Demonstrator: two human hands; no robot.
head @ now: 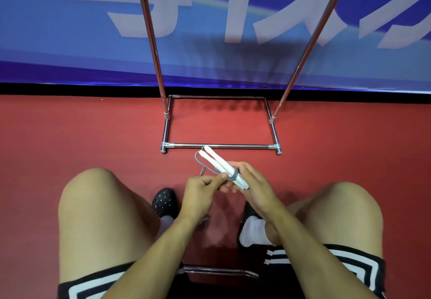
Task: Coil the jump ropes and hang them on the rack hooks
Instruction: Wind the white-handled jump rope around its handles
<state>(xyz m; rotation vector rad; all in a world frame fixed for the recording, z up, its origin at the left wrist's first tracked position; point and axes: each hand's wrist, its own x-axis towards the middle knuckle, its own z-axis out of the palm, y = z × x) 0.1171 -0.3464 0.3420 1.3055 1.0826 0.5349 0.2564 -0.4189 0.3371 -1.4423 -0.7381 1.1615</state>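
Observation:
I sit in front of a chrome rack (220, 146) whose base frame stands on the red floor. Its two poles rise out of the top of the view, and no hooks show. My right hand (254, 182) holds the two white handles of a jump rope (218, 160) side by side, pointing up and left. The grey cord (233, 175) is wound around the handles near my fingers, with a loop sticking out at their far ends. My left hand (201, 192) pinches the cord just left of the handles.
A blue banner with large pale letters (93, 30) covers the wall behind the rack. My bare knees frame both hands, with black shoes (164, 202) on the floor below. A chrome bar (221, 272) of my seat shows between my legs.

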